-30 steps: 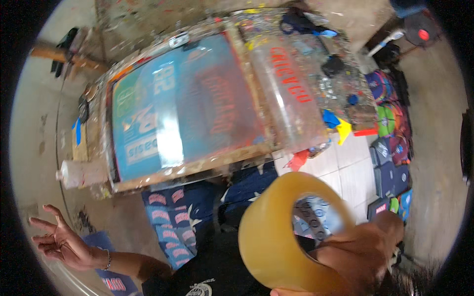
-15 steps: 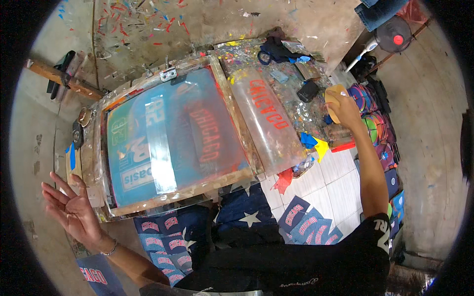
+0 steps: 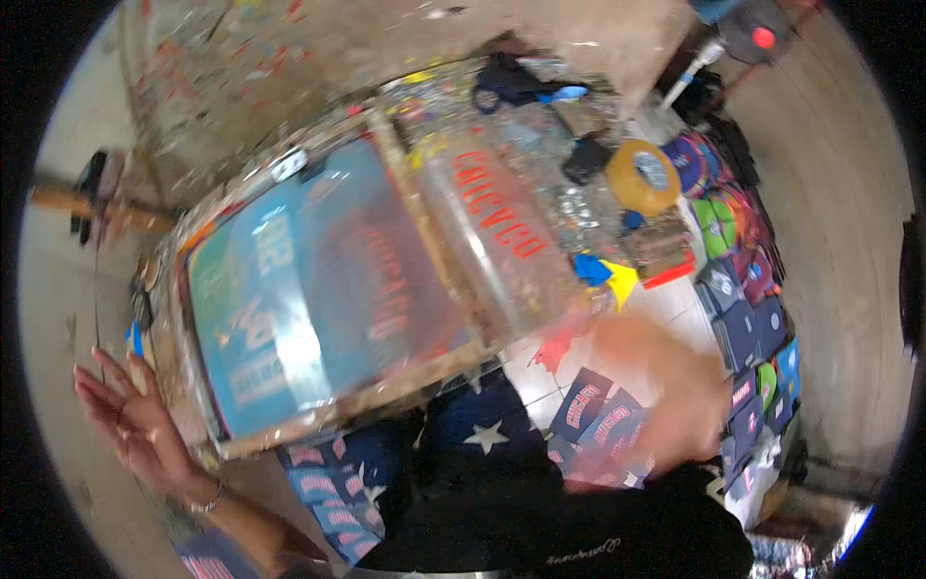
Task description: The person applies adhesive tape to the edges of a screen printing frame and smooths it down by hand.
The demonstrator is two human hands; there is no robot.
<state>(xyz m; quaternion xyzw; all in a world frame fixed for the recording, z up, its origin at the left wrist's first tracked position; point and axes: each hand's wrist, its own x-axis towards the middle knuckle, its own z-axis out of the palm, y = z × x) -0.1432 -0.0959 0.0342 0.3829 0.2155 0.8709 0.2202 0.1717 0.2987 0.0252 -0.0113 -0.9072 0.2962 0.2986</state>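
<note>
Beside the left front corner of the wooden-framed printing screen, my left hand is raised palm up, fingers spread, holding nothing. My right hand is smeared by motion over the printed dark blue cloth pieces at lower right; its fingers cannot be made out. A wide roll of yellowish tape lies on the paint-stained table's right side, apart from both hands. Clear tape strips cross the blue screen mesh. To the right of the frame lies a clear plastic sheet bearing red lettering.
More printed cloth pieces lie near my lap at left. Blue and yellow scraps hang by the table's right edge. Stacks of coloured goods line the right wall. A black cloth sits at the back.
My right hand has let go of the tape roll and swung back toward me. The roll stays on the table. My left hand remains spread, and the whole view has shifted a little.
</note>
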